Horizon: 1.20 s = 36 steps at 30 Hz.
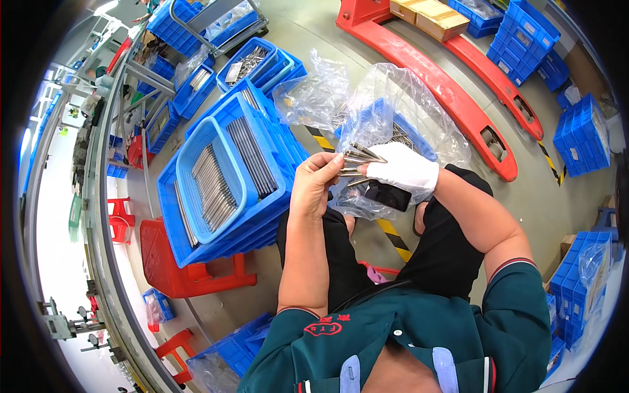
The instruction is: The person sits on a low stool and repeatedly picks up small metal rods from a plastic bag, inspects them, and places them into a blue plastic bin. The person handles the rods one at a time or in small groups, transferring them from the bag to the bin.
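Observation:
Several short shiny metal rods (359, 153) fan out between my two hands, above my lap. My bare left hand (317, 178) is closed with thumb and fingers on one end of the bunch. On my right hand (405, 169) is a white glove with bare fingertips showing; it grips the rods from the other side. Just below it is a black, flat-looking object (388, 195), partly hidden. Beyond my hands stands a blue bin (424, 145) lined with clear plastic (452, 134), with more metal rods (401, 136) inside.
To my left, a light blue basket (246, 190) of lined-up rods rests on stacked blue crates (173, 236), beside a red stool (157, 262). A red pallet jack (432, 75) lies ahead. More blue crates (582, 141) stand at the right.

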Each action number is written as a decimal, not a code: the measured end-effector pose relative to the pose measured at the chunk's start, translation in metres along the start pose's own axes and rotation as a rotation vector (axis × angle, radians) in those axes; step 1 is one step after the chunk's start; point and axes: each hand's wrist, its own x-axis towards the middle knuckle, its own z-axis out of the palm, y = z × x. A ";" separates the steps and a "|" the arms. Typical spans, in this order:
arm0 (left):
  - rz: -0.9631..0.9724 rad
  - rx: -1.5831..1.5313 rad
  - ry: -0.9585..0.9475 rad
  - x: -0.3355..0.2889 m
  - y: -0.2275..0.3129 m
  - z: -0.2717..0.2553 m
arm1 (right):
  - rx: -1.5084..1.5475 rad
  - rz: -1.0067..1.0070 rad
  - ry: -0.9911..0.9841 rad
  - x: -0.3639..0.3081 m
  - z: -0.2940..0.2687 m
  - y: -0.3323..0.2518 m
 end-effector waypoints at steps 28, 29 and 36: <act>0.106 0.405 0.016 0.000 0.002 0.003 | 0.003 0.042 -0.008 0.001 -0.002 -0.001; 0.106 0.415 0.005 -0.002 0.004 0.005 | 0.009 0.044 -0.016 0.000 -0.002 -0.003; 0.092 0.414 -0.037 -0.004 0.005 0.005 | 0.014 0.003 -0.024 -0.003 -0.002 -0.003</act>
